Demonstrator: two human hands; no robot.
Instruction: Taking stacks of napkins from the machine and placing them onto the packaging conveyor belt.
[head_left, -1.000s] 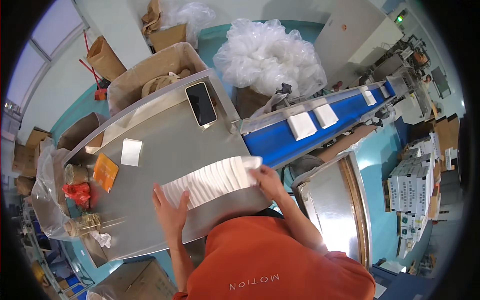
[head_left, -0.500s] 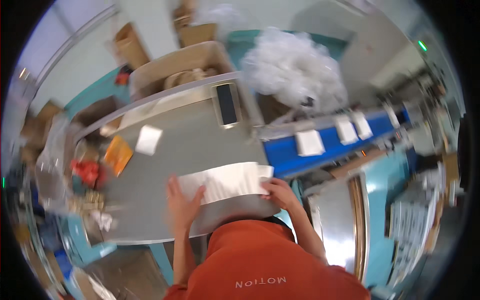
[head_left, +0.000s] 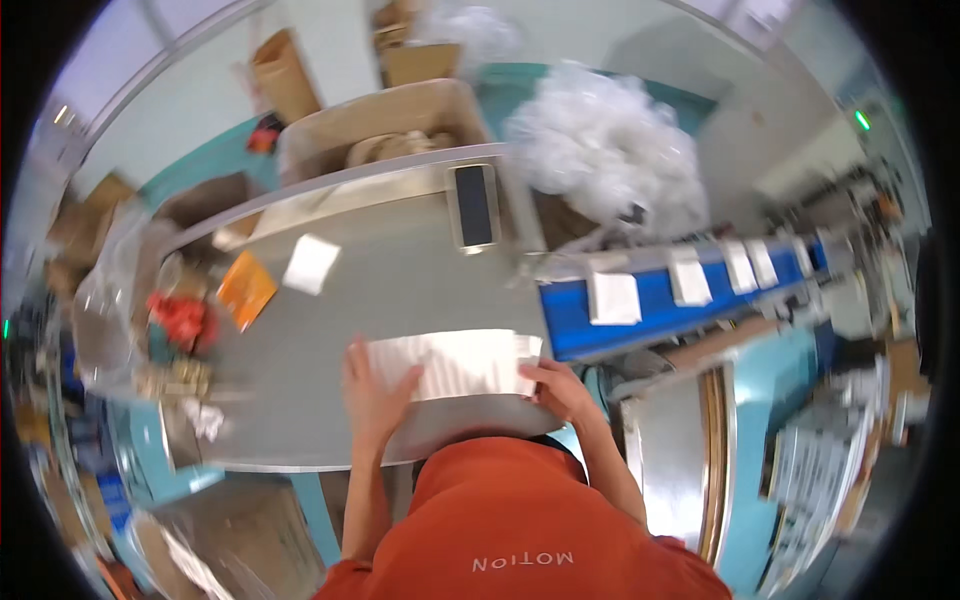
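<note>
A row of thin white folded pieces (head_left: pixel 455 362), packed side by side, lies along the near edge of the grey tabletop (head_left: pixel 380 270). My left hand (head_left: pixel 378 400), slightly blurred, cups the row's left end, thumb on the near side and fingers round the end. At the other end, my right hand (head_left: pixel 558 388) grips the last pieces between thumb and fingers. Whether the pieces are paper or packets I cannot make out. One loose white piece (head_left: pixel 312 264) lies flat farther back on the left.
To the right, a blue conveyor belt (head_left: pixel 655 312) carries several white pieces. A phone (head_left: pixel 473 207) lies at the table's back; an orange packet (head_left: pixel 246 290) and a red bundle (head_left: pixel 183 320) are at its left. Beyond stand a large bin (head_left: pixel 385 120) and heaped clear plastic bags (head_left: pixel 605 140).
The view has shifted slightly. My left hand has come a little toward my right, and the row looks slightly shorter. Another white piece shows at the belt's far end.
</note>
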